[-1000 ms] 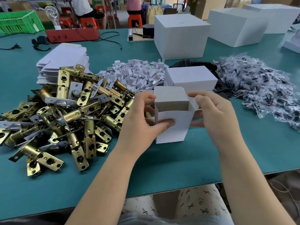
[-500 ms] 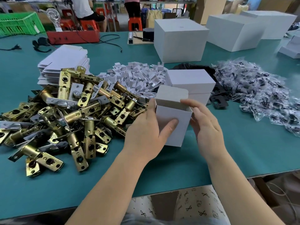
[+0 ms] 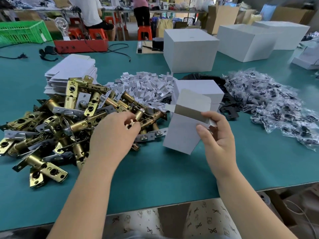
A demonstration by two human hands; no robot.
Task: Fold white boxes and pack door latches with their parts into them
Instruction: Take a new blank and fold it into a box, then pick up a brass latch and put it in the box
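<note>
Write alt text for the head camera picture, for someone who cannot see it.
A person's right hand holds a small white box with its lid flap open, while the left hand reaches into a pile of brass door latches on a green table. Behind lie white paper pieces and bagged parts.

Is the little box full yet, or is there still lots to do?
Not full yet. Done: the small white box is folded, top flap open, with a closed white box behind it. In hand: the right hand holds the open box while the left hand reaches into the brass latch pile. Left: latch and parts in, flap shut, plus the flat box stack.
</note>
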